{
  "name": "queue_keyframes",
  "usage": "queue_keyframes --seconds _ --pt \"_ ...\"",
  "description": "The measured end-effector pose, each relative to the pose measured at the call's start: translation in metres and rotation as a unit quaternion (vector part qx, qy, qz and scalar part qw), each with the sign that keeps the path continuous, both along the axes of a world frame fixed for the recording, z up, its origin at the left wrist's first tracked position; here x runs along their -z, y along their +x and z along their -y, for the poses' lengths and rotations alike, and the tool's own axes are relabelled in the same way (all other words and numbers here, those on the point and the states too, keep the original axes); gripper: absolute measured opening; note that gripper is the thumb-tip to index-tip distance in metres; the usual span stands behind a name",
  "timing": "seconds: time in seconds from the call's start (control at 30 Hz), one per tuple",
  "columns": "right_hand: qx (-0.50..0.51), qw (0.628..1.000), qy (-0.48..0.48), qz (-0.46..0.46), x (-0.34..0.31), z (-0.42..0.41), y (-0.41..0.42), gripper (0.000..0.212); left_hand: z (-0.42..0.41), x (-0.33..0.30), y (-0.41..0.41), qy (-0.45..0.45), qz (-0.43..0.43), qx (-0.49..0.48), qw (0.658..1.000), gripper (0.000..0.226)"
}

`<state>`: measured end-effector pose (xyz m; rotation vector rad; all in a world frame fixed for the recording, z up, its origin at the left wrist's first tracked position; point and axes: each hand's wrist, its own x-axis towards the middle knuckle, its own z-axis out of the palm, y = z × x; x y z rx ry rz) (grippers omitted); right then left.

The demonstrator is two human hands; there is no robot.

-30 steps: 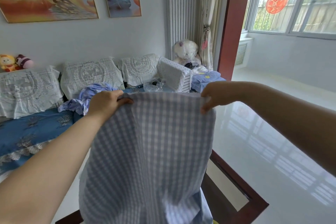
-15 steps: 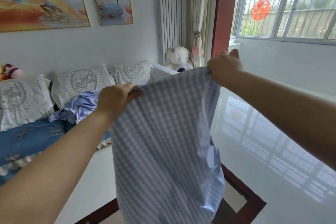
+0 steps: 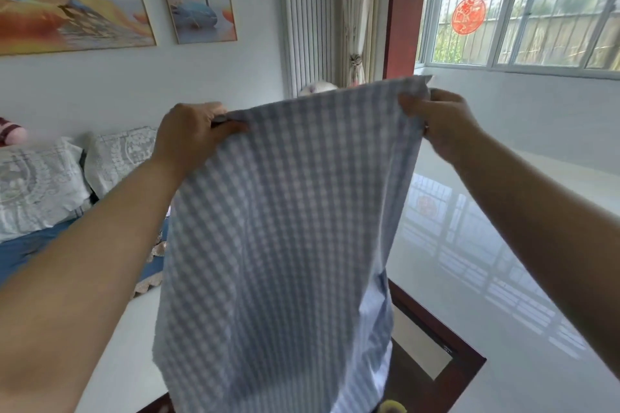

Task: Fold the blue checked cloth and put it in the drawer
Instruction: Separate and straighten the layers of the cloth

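The blue checked cloth (image 3: 281, 228) hangs spread out in front of me, held up in the air by its top edge. My left hand (image 3: 191, 137) pinches the top left corner. My right hand (image 3: 439, 121) grips the top right corner, slightly higher. The cloth's lower end drops down over the table and out of the frame. No drawer is visible.
A dark wooden table with a glass top (image 3: 446, 355) lies below the cloth. A sofa with lace-covered cushions (image 3: 40, 184) and a blue cover stands at the left. A white radiator (image 3: 307, 33) and a soft toy (image 3: 317, 88) are behind the cloth. Glossy white floor (image 3: 503, 278) spreads at the right.
Both hands have lifted the cloth higher and moved further apart, so its top edge is stretched wider. The view has tilted upward.
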<state>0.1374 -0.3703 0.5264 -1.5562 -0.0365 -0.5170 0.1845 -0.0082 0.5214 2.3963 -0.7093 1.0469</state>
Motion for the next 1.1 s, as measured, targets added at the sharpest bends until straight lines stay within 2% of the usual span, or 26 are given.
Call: queue_keyframes --seconds 0.03,0.07,0.13,0.23,0.3,0.37,0.4,0.47,0.5,0.53,0.57,0.6,0.67,0.73,0.8,0.9,0.97,1.1 --pt "-0.02 0.999 0.046 -0.016 0.006 -0.003 -0.002 0.018 -0.002 0.0 0.001 -0.01 -0.015 0.012 1.0 0.047" --pt "-0.024 0.998 0.048 -0.035 0.013 -0.006 -0.003 0.017 -0.006 0.004 0.003 -0.018 -0.039 0.019 0.999 0.049" --pt "0.014 0.999 0.0 -0.04 0.026 -0.009 -0.002 0.023 -0.011 0.015 0.008 -0.023 -0.111 0.008 0.994 0.045" --pt "0.063 0.997 -0.034 -0.012 0.032 -0.019 -0.003 0.029 -0.013 0.033 0.01 -0.01 -0.188 -0.038 0.981 0.026" --pt "0.061 0.996 -0.06 -0.014 0.032 -0.027 -0.003 0.031 -0.018 0.041 0.015 0.037 -0.229 -0.073 0.97 0.027" --pt "0.041 0.995 -0.087 -0.029 0.032 -0.036 -0.005 0.032 -0.02 0.045 0.02 0.102 -0.287 -0.112 0.946 0.039" --pt "0.032 0.994 -0.097 -0.038 0.033 -0.042 -0.006 0.032 -0.015 0.043 0.017 0.11 -0.312 -0.094 0.939 0.049" --pt "0.0 0.992 -0.114 -0.047 0.036 -0.057 -0.01 0.037 0.014 0.037 0.006 0.049 -0.327 0.034 0.943 0.088" --pt "-0.023 0.992 -0.12 -0.044 0.038 -0.067 -0.013 0.037 0.035 0.032 0.0 0.014 -0.322 0.101 0.941 0.095" --pt "-0.044 0.99 -0.131 -0.037 0.039 -0.078 -0.017 0.035 0.058 0.024 -0.009 0.002 -0.318 0.153 0.936 0.087" --pt "-0.058 0.987 -0.148 -0.032 0.041 -0.085 -0.021 0.034 0.077 0.018 -0.016 0.006 -0.325 0.184 0.928 0.069" --pt "-0.061 0.984 -0.164 -0.029 0.043 -0.089 -0.023 0.036 0.093 0.013 -0.022 0.016 -0.339 0.197 0.92 0.053" --pt "-0.039 0.985 -0.164 -0.027 0.046 -0.086 -0.025 0.035 0.106 0.013 -0.023 0.009 -0.366 0.205 0.908 0.041" --pt "-0.041 0.992 -0.113 -0.033 0.052 -0.074 -0.027 0.025 0.114 0.023 -0.023 -0.028 -0.364 0.222 0.904 0.036" --pt "-0.07 0.993 -0.077 -0.047 0.064 -0.063 -0.034 0.025 0.124 0.035 -0.021 -0.067 -0.322 0.203 0.922 0.04" --pt "-0.048 0.981 -0.157 -0.102 0.111 -0.048 -0.045 0.043 0.138 0.041 -0.016 -0.125 -0.257 0.153 0.946 0.045" --pt "-0.033 0.963 -0.201 -0.177 0.16 -0.031 -0.05 0.038 0.14 0.038 -0.011 -0.166 -0.223 0.134 0.951 0.043" --pt "-0.034 0.941 -0.197 -0.274 0.247 -0.01 -0.061 0.018 0.142 0.032 -0.002 -0.227 -0.171 0.089 0.955 0.043"
